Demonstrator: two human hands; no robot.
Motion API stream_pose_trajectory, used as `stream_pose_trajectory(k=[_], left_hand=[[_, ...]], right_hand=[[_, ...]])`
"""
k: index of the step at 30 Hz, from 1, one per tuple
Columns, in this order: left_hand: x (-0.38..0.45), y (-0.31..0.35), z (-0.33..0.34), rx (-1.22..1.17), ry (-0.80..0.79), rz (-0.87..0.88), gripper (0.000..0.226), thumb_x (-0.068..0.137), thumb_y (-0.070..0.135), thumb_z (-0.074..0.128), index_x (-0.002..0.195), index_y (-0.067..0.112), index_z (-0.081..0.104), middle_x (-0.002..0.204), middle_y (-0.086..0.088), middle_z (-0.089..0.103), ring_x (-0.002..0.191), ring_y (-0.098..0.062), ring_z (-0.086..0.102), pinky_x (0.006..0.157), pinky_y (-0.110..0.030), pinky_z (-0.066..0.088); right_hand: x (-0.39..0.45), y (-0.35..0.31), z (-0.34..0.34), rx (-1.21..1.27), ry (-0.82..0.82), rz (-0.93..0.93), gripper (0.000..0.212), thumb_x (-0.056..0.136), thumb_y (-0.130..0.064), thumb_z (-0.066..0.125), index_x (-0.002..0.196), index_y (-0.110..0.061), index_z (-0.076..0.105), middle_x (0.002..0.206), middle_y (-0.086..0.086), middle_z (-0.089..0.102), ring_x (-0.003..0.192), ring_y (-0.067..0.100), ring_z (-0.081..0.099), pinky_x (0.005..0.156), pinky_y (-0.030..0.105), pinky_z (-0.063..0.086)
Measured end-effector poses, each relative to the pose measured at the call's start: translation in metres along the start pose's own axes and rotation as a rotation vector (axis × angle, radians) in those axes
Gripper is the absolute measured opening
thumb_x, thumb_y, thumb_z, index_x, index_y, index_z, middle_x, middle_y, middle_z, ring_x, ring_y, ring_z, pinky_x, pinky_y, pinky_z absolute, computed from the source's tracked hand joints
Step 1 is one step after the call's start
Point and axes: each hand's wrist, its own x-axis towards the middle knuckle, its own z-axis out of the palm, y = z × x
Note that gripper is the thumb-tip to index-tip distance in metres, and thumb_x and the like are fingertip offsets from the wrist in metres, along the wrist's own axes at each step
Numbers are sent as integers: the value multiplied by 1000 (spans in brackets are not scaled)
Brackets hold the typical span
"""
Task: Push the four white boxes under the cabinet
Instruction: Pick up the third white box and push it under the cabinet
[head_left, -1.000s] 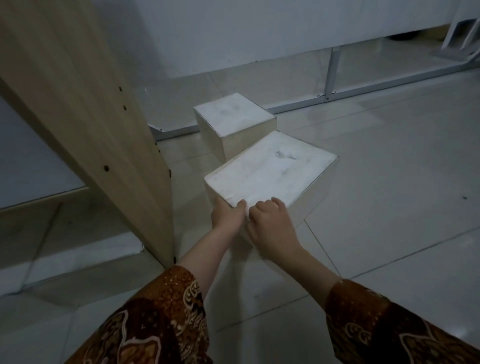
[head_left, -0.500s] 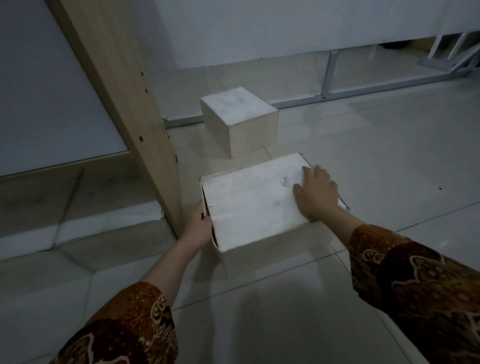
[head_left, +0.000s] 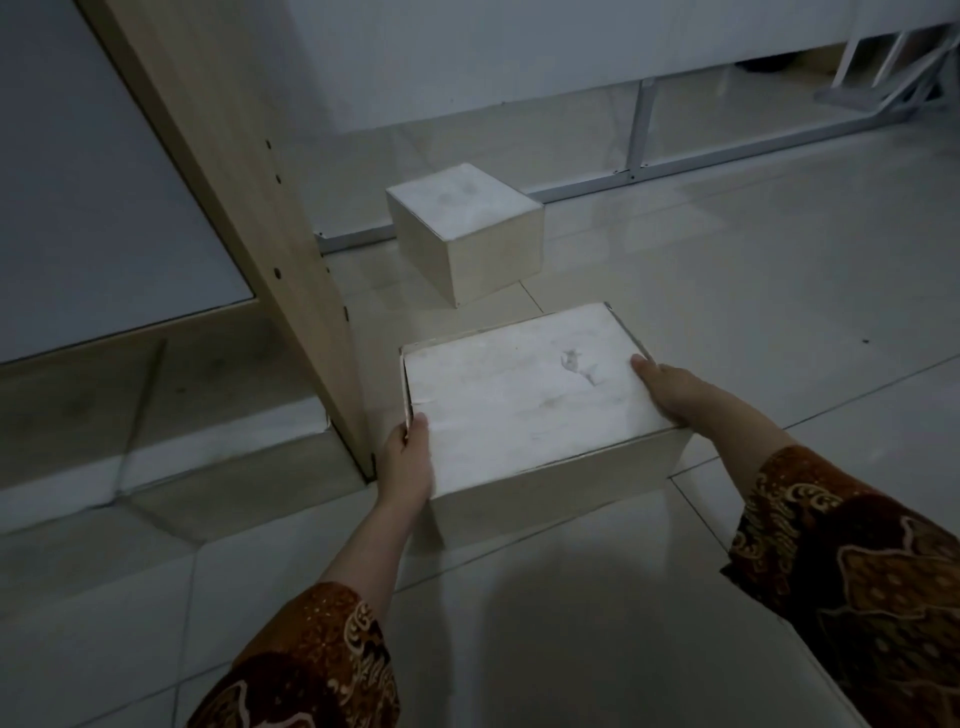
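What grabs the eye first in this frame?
The large white box at centre frame, on the tiled floor, with the left hand on its near-left corner and the right hand on its right edge. Next, the slanting wooden cabinet panel just left of the box. Behind, a smaller white cube box stands apart from the large box, untouched.

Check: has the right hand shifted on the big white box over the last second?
Yes. The right hand went from the near corner beside the left hand to the far right edge of the large white box, away from the cabinet panel.
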Motion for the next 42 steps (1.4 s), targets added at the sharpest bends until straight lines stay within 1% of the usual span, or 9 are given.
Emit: stream_pose_trajectory(k=[3,6,14,18,23,28,30,34,42], left_hand=[[5,0,-2,-89,-138,-139,45,96,38,46,133,12,50,127,-9,59,116,-29,56,104,-44,44],[2,5,0,-218,-203,-257,48,100,38,37,142,14,40,139,-11,52,122,-32,54,104,-45,44],[-39,-7,-32,-246,-169,-295,49,101,37,30,143,11,38,144,-12,48,126,-32,51,107,-47,41],[-64,-8,-69,-272,-161,-279,47,102,35,31,139,9,43,135,-13,55,108,-28,60,86,-36,51],[-102,-11,-99,-191,-98,-206,45,102,30,31,139,8,43,138,-15,53,121,-33,54,105,-46,43],[-133,-8,-138,-232,-73,-218,45,102,31,30,136,6,45,135,-15,54,114,-32,58,98,-42,47],[-137,-3,-160,-248,-44,-224,45,102,32,31,134,5,47,131,-16,57,109,-32,60,89,-37,49],[-147,5,-224,-200,76,-194,46,101,31,33,132,1,49,131,-19,58,109,-32,60,87,-35,48],[-176,-5,-351,-162,351,-161,45,101,30,35,130,-1,50,132,-18,56,114,-31,57,88,-32,43]], right_hand=[[-1,-4,1,-45,24,7,70,98,-52,21,141,2,36,148,25,36,134,39,37,112,42,26],[-6,-2,5,-82,95,-11,65,99,-49,21,137,-1,43,142,26,44,129,40,42,107,43,31],[-53,11,30,-91,170,1,57,101,-40,22,132,0,50,136,26,51,122,41,48,103,44,35],[-94,4,45,-112,179,-26,58,101,-39,20,131,1,50,133,25,53,120,40,50,101,42,37],[-143,-9,47,-231,209,-38,54,102,-34,18,132,2,46,135,25,51,121,39,49,101,41,37],[-188,-30,51,-254,213,-105,43,100,-20,24,133,1,41,137,24,47,121,40,48,100,44,40],[-202,-43,61,-278,163,-135,43,100,-21,25,133,2,41,139,25,45,123,40,46,102,44,38],[-227,-81,96,-75,26,-144,54,100,-35,28,136,2,41,141,24,45,126,40,45,105,41,35],[-268,-166,181,0,-233,-313,45,100,-27,34,135,1,42,139,22,47,124,38,47,106,41,38]])
